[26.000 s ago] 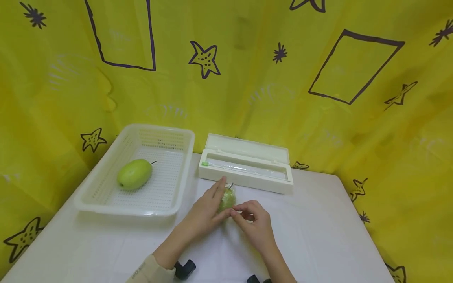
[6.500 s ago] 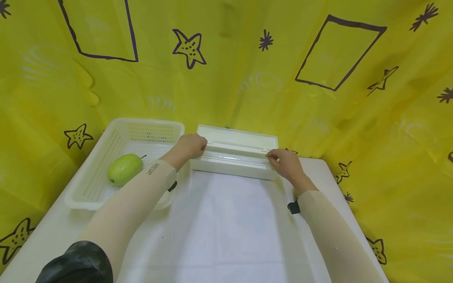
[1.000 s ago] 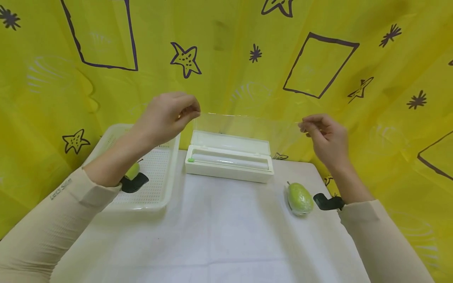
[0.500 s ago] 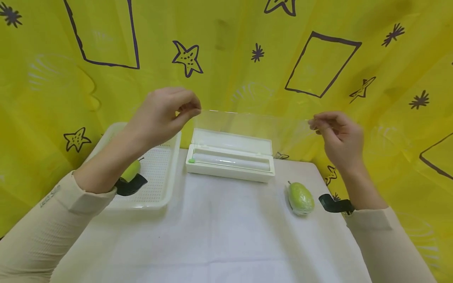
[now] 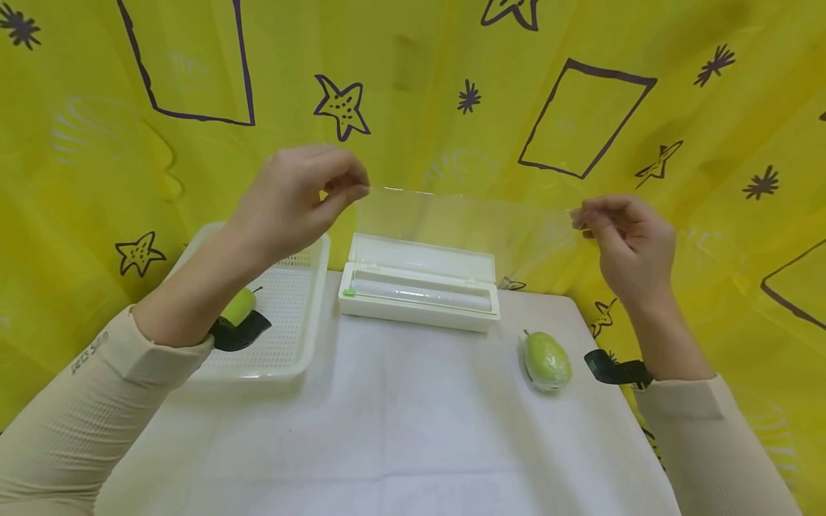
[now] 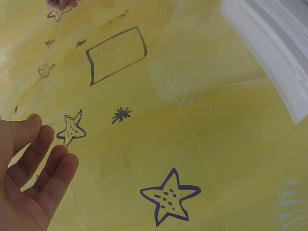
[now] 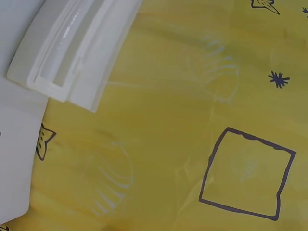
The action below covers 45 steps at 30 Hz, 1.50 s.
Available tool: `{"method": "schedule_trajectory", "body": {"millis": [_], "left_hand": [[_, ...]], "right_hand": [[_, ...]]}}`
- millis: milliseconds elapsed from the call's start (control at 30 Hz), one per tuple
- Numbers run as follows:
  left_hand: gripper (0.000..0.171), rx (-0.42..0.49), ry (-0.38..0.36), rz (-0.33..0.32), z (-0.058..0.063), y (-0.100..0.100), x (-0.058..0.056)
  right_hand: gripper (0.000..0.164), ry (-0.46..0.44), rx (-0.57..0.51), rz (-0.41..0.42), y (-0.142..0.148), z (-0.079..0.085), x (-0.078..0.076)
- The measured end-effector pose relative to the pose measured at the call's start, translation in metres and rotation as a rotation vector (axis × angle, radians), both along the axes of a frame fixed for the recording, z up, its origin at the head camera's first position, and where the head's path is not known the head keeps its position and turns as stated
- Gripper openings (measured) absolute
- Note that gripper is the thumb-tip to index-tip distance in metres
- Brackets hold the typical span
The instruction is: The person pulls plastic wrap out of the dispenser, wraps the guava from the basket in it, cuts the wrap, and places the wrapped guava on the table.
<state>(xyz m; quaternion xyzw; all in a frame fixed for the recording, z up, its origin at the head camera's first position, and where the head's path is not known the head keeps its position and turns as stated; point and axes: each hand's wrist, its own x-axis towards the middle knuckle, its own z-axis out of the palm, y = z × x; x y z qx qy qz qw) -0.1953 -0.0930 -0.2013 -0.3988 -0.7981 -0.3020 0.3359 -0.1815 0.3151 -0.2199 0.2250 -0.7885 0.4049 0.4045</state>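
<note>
A clear sheet of cling film (image 5: 464, 218) hangs stretched between the two raised hands, above and behind its dispenser. My left hand (image 5: 300, 197) pinches the sheet's upper left corner between thumb and fingers. At the upper right corner my right hand (image 5: 635, 247) does the same. Below them is the white cling film dispenser (image 5: 419, 317), its lid (image 5: 422, 258) tipped back and the roll (image 5: 419, 294) showing inside. The left wrist view shows my left hand (image 6: 36, 173) with thumb and forefinger together. A film-wrapped green pear (image 5: 546, 360) lies on the table to the right.
At the left stands a white plastic basket (image 5: 290, 365) holding another green pear (image 5: 240, 307), partly hidden by the left forearm and black wrist mount (image 5: 241, 333). A yellow patterned curtain (image 5: 413, 143) hangs close behind the white table (image 5: 387, 416).
Earlier, both hands worked at the film-covered pear, then reached into the dispenser. Over the last second both hands have risen slightly and the right has moved outward, drawing the film wider and higher.
</note>
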Motion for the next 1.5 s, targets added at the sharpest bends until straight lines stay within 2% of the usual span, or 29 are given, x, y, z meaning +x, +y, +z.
{"method": "schedule_trajectory", "body": {"millis": [533, 633, 767, 833, 967, 1067, 1200, 1333, 1500], "left_hand": [[0.002, 0.044, 0.022, 0.005, 0.008, 0.001, 0.012], [0.003, 0.059, 0.033, -0.001, 0.008, 0.001, 0.018], [0.003, 0.096, 0.061, -0.054, -0.002, 0.004, 0.035], [0.004, 0.11, 0.06, -0.091, -0.012, 0.006, 0.048], [0.006, 0.134, 0.006, -0.179, -0.038, 0.016, 0.08], [0.007, 0.182, -0.035, -0.273, -0.061, 0.028, 0.102], [0.004, 0.205, -0.027, -0.388, -0.095, 0.045, 0.125], [0.005, 0.174, -0.003, -0.46, -0.127, 0.054, 0.141], [0.006, 0.15, 0.002, -0.526, -0.162, 0.067, 0.148]], "right_hand": [[0.014, 0.015, -0.03, -0.006, -0.001, 0.012, 0.008], [0.013, 0.035, -0.051, 0.046, -0.001, 0.013, 0.009], [0.011, 0.065, -0.097, 0.188, 0.003, 0.008, 0.018], [0.009, 0.08, -0.115, 0.27, 0.007, 0.001, 0.027], [0.007, 0.096, -0.149, 0.437, 0.018, -0.016, 0.053], [0.007, 0.089, -0.158, 0.513, 0.026, -0.028, 0.071], [0.01, 0.071, -0.18, 0.64, 0.034, -0.044, 0.086], [0.013, 0.027, -0.198, 0.748, 0.039, -0.057, 0.102], [0.011, -0.013, -0.189, 0.705, 0.047, -0.073, 0.119]]}}
